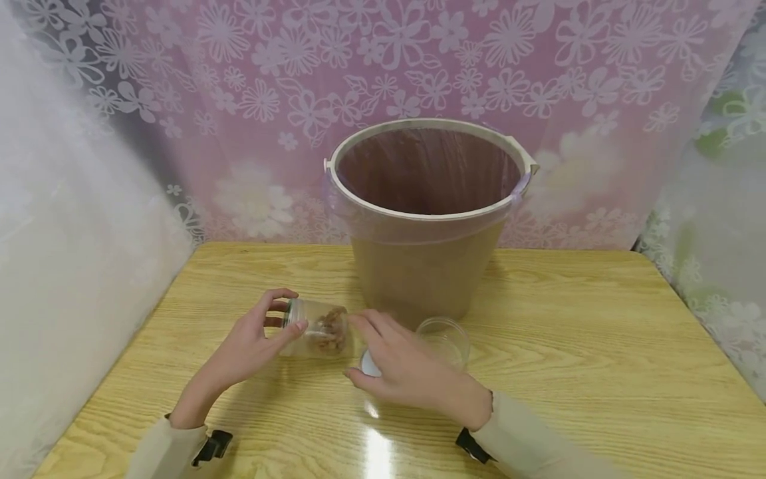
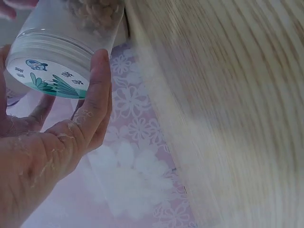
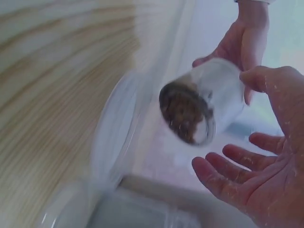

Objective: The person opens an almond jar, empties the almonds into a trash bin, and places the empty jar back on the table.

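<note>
A clear jar [image 1: 317, 309] lies tipped on its side above the table, with brown chunky pieces [image 1: 332, 329] gathered toward its base. My left hand [image 1: 254, 342] grips it near the lid end, thumb on the near side. In the left wrist view the lid [image 2: 47, 78] is white with green leaf shapes and printed characters. My right hand [image 1: 407, 366] is beside the jar's base, its fingers loosely spread in the right wrist view and nothing held in them. Partly behind that hand stands a clear round container [image 1: 456, 339]. A small white round thing [image 1: 368, 363] shows beneath the fingers.
A large beige bucket [image 1: 419, 273] with a thin translucent liner folded over its rim stands at the back of the wood-grain table [image 1: 574, 352]. Flowered pink cloth [image 1: 263, 100] hangs behind, and pale sheets [image 1: 78, 253] hang at both sides.
</note>
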Available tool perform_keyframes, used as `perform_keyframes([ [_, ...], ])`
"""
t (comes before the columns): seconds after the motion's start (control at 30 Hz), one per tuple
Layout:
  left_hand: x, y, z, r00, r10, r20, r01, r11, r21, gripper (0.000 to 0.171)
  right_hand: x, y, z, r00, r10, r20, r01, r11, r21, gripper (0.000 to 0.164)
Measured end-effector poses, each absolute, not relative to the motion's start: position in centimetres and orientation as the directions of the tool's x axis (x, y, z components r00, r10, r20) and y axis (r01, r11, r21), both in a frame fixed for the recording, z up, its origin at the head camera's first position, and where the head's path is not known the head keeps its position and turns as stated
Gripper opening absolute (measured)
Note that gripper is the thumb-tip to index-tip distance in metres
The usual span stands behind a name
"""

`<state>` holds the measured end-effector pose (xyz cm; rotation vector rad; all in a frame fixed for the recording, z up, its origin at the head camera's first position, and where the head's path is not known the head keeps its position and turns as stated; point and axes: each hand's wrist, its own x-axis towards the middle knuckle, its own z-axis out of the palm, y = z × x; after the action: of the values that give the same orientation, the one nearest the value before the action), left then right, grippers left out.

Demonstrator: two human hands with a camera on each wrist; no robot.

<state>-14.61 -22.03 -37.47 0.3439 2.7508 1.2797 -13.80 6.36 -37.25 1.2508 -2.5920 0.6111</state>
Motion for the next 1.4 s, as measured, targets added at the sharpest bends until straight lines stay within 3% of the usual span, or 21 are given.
perform_keyframes([
  [0.2, -14.5, -22.1, -37.7, -0.960, 0.275, 0.051, 0.213, 0.603, 0.769, 0.052, -14.2, 3.5, -37.3, -0.670, -0.690, 0.273, -0.741, 0.601, -0.300, 0.087],
  [0.5, -13.9, -21.9, -37.6, -0.929, 0.315, 0.197, 0.351, 0.573, 0.741, 0.052, -15.4, 0.6, -37.9, -0.738, -0.615, 0.276, -0.674, 0.672, -0.307, 0.108],
  [0.7, -14.0, -21.6, -38.0, -0.869, 0.363, 0.336, 0.494, 0.676, 0.546, 0.046, -15.8, -0.5, -38.3, -0.783, -0.576, 0.234, -0.621, 0.705, -0.344, 0.100],
  [0.93, -14.6, -21.0, -38.6, -0.809, 0.384, 0.445, 0.552, 0.755, 0.354, 0.035, -16.0, -1.2, -38.8, -0.768, -0.582, 0.268, -0.641, 0.710, -0.293, 0.093],
  [1.03, -14.7, -20.7, -38.6, -0.820, 0.352, 0.451, 0.532, 0.760, 0.375, 0.034, -15.9, -1.3, -39.1, -0.744, -0.579, 0.335, -0.658, 0.722, -0.213, 0.094],
  [1.17, -14.6, -20.3, -38.3, -0.880, 0.281, 0.382, 0.446, 0.765, 0.465, 0.037, -15.7, -1.6, -39.5, -0.720, -0.560, 0.409, -0.650, 0.751, -0.116, 0.096],
  [1.4, -14.8, -20.4, -37.9, -0.950, 0.220, 0.224, 0.308, 0.784, 0.539, 0.048, -15.5, -1.5, -39.7, -0.731, -0.561, 0.389, -0.649, 0.748, -0.139, 0.096],
])
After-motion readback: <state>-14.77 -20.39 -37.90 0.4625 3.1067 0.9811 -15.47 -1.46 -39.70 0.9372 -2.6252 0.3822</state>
